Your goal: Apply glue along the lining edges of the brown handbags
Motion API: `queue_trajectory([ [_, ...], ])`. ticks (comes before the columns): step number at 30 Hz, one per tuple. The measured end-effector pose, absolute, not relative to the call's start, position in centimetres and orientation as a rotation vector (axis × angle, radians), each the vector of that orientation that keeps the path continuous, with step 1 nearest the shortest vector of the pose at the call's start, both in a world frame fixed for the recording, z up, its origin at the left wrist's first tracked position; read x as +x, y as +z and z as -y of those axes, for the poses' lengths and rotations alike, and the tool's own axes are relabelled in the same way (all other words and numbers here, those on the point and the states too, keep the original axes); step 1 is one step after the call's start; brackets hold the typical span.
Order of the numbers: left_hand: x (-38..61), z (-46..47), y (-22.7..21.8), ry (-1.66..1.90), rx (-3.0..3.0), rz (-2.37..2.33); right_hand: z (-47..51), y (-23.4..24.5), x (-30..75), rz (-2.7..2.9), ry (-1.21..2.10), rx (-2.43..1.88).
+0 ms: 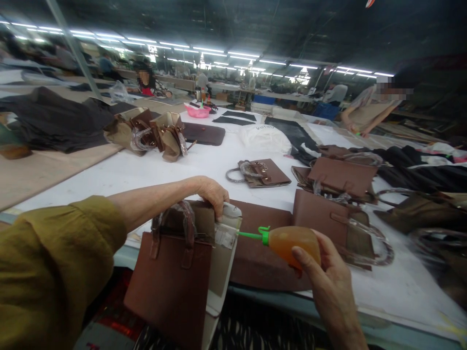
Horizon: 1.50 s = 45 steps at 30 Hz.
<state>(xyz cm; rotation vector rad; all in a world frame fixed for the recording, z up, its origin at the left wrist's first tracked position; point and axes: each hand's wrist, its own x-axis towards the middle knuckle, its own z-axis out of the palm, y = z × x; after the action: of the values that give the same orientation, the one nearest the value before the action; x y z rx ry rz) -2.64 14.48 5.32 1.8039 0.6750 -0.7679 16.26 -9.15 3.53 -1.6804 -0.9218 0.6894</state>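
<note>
A brown handbag stands upright at the table's front edge, its two handles wrapped in clear plastic. My left hand reaches over the top and grips the bag's upper edge beside a pale inner panel. In my right hand lies a squeeze bottle of amber liquid, held sideways. Its thin green nozzle points left, and the tip is at the edge of the pale panel; whether it touches cannot be made out. Behind the bag, a flat brown panel rests on the table.
More brown handbags lie to the right, at mid-table and at the back left. A pink basket, a white plastic bag and dark material are farther off. One person stands across at the right.
</note>
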Motion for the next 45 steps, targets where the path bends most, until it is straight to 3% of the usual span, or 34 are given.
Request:
queue_trajectory([
  [24,-2.9,-14.3,6.0,-0.772,1.969,-0.689,11.8,1.9,15.4,0.976,0.825,-1.764],
  [45,-3.0,-14.2,5.9,-0.782,1.973,-0.648,9.6,2.1,16.1,0.908,0.655,-1.719],
])
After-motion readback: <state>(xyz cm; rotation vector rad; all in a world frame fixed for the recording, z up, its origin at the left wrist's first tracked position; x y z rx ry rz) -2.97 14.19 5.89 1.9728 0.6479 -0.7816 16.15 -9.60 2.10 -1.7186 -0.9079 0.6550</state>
